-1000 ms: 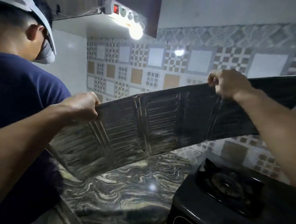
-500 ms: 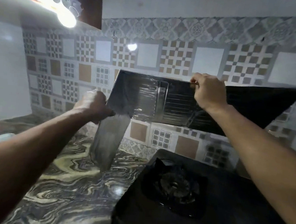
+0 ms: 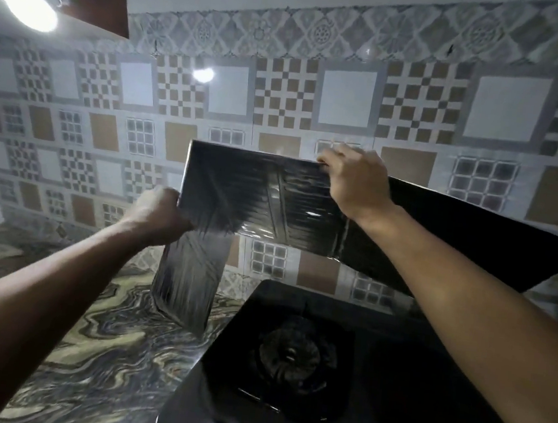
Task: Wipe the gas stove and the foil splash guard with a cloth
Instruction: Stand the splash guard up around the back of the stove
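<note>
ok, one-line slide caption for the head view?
Both hands, left hand and right hand, hold the folded silver foil splash guard above the black gas stove on the marbled countertop.

The foil splash guard (image 3: pixel 272 197) hangs above the gas stove (image 3: pixel 340 372), in front of the tiled wall (image 3: pixel 282 101). Its left panel (image 3: pixel 187 281) drops to the counter (image 3: pixel 91 346), left of the stove. The left hand (image 3: pixel 157 214) grips the fold, the right hand (image 3: pixel 353 181) the top edge.
</note>
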`<state>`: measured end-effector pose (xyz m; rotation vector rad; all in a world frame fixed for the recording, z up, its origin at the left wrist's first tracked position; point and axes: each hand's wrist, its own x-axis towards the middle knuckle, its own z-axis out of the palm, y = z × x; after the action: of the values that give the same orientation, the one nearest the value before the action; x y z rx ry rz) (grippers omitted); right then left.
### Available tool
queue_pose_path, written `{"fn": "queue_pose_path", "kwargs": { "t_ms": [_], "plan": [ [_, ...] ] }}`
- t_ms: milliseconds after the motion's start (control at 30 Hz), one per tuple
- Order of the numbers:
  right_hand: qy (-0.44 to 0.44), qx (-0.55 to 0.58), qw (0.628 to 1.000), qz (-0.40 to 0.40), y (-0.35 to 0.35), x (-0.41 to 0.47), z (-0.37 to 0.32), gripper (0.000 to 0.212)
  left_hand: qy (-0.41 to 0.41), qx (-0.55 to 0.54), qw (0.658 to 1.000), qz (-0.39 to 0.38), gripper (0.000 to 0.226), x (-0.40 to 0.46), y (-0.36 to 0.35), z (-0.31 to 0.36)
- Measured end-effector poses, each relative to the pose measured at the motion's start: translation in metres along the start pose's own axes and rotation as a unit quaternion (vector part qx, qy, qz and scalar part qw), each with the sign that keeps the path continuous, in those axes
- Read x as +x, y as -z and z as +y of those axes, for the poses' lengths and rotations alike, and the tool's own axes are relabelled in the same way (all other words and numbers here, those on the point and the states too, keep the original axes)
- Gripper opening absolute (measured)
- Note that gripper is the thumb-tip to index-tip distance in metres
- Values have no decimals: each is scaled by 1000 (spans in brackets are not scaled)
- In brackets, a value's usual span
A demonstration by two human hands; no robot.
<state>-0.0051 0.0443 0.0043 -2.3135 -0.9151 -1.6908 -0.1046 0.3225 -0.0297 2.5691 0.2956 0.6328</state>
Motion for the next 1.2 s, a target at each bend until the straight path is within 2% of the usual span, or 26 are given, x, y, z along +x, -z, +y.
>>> {"fn": "queue_pose_path", "kwargs": {
  "t_ms": [267, 433, 533, 767, 867, 1033, 1133, 1200],
  "plan": [
    [-50, 24, 995, -80, -16, -64, 67, 11, -47, 2, 995, -85, 13, 4, -52, 20],
    [-121, 55, 982, -131, -44, -101, 91, 14, -13, -39, 987, -157, 20, 13, -79, 24],
    [-160, 66, 976, -130, -57, -116, 101, 16, 25, -95, 977, -188, 15, 15, -93, 24],
    [-168, 46, 975, -142, -66, -117, 115, 20, 44, -172, 968, -178, 11, 24, -109, 23],
    [-200, 36, 958, -201, -73, -125, 119, 30, 58, -185, 963, -187, 16, 30, -117, 21],
    [-258, 9, 895, -364, -86, -141, 117, 70, 83, -187, 955, -216, 16, 28, -126, 25],
    [-246, -56, 896, -366, -90, -143, 117, 76, 87, -174, 957, -215, 20, 29, -129, 24],
    [-259, -95, 898, -343, -90, -141, 121, 70, 82, -169, 960, -208, 23, 32, -129, 23]
  ]
}}
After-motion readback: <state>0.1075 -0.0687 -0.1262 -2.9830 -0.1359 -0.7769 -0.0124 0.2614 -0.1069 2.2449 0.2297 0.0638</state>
